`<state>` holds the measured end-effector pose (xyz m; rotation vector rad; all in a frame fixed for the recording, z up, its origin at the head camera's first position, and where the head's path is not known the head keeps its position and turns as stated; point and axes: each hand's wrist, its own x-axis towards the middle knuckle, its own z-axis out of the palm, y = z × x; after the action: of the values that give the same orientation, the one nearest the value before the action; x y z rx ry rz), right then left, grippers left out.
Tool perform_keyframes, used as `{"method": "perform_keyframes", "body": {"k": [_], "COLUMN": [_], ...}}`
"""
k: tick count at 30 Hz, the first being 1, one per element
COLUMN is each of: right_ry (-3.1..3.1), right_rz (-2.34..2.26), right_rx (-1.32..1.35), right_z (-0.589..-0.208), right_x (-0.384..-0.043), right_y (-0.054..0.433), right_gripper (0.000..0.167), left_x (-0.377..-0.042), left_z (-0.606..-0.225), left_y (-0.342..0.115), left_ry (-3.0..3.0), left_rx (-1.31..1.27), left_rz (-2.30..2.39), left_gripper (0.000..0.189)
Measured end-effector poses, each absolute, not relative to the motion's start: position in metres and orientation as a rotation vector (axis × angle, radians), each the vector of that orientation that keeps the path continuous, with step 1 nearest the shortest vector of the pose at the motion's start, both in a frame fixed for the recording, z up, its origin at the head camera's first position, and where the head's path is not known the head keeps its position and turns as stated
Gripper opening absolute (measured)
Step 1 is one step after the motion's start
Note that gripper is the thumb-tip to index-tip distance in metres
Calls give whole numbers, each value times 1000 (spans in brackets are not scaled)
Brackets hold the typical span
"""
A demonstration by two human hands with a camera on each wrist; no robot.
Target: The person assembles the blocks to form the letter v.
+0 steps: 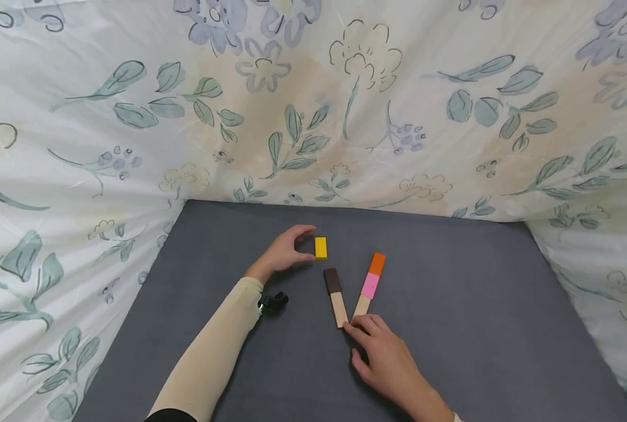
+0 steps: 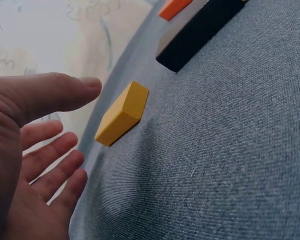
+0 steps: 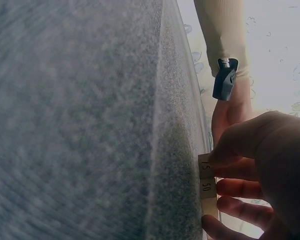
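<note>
Beside a small yellow block is my left hand, thumb and fingers spread apart with the block just past the fingertips. The left wrist view shows the same gap between hand and yellow block. My right hand has its fingertips at the near ends of two block rows that form a V. The left row joins a dark brown block to a pale wooden block. The right row has an orange block, a pink block and a pale block, partly hidden by fingers.
A dark grey cloth covers the table. Behind and at the sides hangs a white floral curtain. A black device is strapped at the left wrist. Printed numbers mark the block ends in the right wrist view.
</note>
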<state>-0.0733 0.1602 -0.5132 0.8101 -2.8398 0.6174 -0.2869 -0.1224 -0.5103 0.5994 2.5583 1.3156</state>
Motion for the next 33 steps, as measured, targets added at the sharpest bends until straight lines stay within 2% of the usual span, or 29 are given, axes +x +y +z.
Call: {"method": "perform_keyframes", "body": {"k": [33], "right_ry": [-2839], "right_rz": [639], "right_rx": [775], "right_z": [-518], "right_x": [-64], "right_y": [156], "right_gripper": [49], "left_x": [-294], "left_z": [-520], "left_y": [-112], "left_ry": [2558], "left_rx": [609], "left_rz": [1192], "left_gripper": [77]}}
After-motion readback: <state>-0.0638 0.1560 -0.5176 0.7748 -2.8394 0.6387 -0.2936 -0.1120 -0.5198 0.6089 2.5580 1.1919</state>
